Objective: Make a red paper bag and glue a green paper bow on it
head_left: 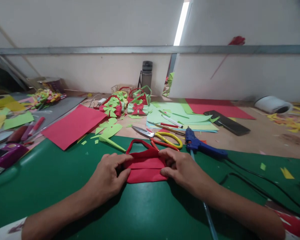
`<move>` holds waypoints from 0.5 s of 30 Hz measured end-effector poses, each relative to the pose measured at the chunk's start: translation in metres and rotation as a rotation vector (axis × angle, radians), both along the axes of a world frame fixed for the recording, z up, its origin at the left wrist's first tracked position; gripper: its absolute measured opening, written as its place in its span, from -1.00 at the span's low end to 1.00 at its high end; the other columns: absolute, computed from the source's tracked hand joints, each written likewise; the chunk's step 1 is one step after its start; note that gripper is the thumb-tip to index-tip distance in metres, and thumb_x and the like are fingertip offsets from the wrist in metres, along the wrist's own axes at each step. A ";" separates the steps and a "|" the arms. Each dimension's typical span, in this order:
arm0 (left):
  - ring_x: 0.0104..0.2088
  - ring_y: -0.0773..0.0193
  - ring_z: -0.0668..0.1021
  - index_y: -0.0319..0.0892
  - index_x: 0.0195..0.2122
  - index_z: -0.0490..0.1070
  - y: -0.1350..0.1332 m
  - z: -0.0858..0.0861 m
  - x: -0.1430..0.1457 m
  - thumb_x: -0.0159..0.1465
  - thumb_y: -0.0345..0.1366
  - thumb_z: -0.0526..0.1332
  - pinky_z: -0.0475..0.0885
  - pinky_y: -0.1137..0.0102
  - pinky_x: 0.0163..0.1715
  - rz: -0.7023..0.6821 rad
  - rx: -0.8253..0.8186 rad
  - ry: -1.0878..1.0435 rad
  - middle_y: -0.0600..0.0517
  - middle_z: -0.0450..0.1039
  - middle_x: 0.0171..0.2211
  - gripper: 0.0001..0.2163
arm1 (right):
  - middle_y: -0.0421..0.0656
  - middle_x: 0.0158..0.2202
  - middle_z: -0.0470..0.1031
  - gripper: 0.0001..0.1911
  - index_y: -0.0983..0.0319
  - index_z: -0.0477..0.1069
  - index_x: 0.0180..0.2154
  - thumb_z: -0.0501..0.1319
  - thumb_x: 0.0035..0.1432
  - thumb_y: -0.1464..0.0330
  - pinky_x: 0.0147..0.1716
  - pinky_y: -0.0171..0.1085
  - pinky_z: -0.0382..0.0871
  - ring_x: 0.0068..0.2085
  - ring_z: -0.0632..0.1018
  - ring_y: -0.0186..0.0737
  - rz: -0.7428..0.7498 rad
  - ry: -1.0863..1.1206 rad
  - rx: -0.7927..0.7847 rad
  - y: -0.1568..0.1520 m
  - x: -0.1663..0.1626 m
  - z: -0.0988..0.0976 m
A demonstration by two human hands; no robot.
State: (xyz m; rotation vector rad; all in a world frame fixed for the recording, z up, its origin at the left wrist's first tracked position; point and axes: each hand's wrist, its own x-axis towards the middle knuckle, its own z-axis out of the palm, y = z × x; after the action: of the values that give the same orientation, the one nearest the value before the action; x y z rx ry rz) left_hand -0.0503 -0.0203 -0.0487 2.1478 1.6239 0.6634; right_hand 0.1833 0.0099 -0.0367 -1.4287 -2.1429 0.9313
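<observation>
A small red paper basket (147, 168) with a looped handle lies on the green mat in front of me. My left hand (115, 171) pinches its left side between thumb and fingers. On the opposite side, my right hand (177, 163) grips the edge the same way. The handle loop points away from me, and a fold line runs across the front. Just beyond the basket are scissors (168, 139) with yellow and red handles, lying partly open. A blue glue gun (202, 145) rests right of them, its cord trailing to the right.
Finished paper baskets (137, 108) with bows stand at the back by a grey bottle (147, 75). Red paper (75, 125) lies left; pale green sheets (157, 116) and a black phone (227, 123) lie beyond. A purple tool (8, 156) sits at far left.
</observation>
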 end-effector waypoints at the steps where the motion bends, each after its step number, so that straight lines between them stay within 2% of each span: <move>1: -0.31 0.18 0.49 -0.10 -0.16 0.49 0.001 0.000 0.001 0.19 -0.30 0.12 0.27 0.30 -0.23 0.006 -0.006 -0.005 0.01 0.55 -0.30 -0.76 | -0.22 -0.42 0.51 -0.68 0.23 0.39 -0.16 0.20 -0.03 0.53 -0.47 -0.34 0.27 -0.45 0.48 -0.29 0.001 0.020 0.004 0.000 0.000 0.000; 4: -0.32 0.19 0.51 -0.12 -0.26 0.52 0.005 0.001 0.004 0.24 -0.27 0.06 0.28 0.31 -0.24 0.028 -0.040 -0.020 0.01 0.56 -0.33 -0.77 | -0.18 -0.38 0.54 -0.82 0.23 0.42 -0.30 0.13 0.03 0.53 -0.41 -0.33 0.31 -0.38 0.52 -0.26 -0.023 0.035 0.072 0.002 -0.001 0.000; 8: -0.36 0.19 0.50 -0.15 -0.34 0.51 0.007 -0.003 0.005 0.21 -0.30 0.09 0.28 0.33 -0.29 0.079 -0.014 0.023 0.00 0.55 -0.38 -0.81 | -0.21 -0.47 0.52 -0.87 0.21 0.35 -0.41 0.10 0.03 0.54 -0.43 -0.34 0.30 -0.43 0.51 -0.28 -0.061 0.004 0.185 0.005 -0.002 -0.002; 15: -0.42 0.22 0.44 -0.21 -0.48 0.47 0.004 -0.009 0.002 0.19 -0.39 0.09 0.24 0.34 -0.36 -0.024 0.142 0.131 0.00 0.48 -0.48 -0.81 | -0.26 -0.55 0.40 -0.83 0.19 0.20 -0.45 0.13 -0.03 0.56 -0.50 -0.35 0.19 -0.50 0.43 -0.29 -0.064 -0.062 0.238 0.004 -0.003 -0.005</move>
State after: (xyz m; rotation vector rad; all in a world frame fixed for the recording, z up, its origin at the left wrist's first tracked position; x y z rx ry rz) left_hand -0.0481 -0.0167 -0.0582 2.3535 1.6592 0.6612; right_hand 0.1803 0.0137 -0.0419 -1.4140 -2.1552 0.5930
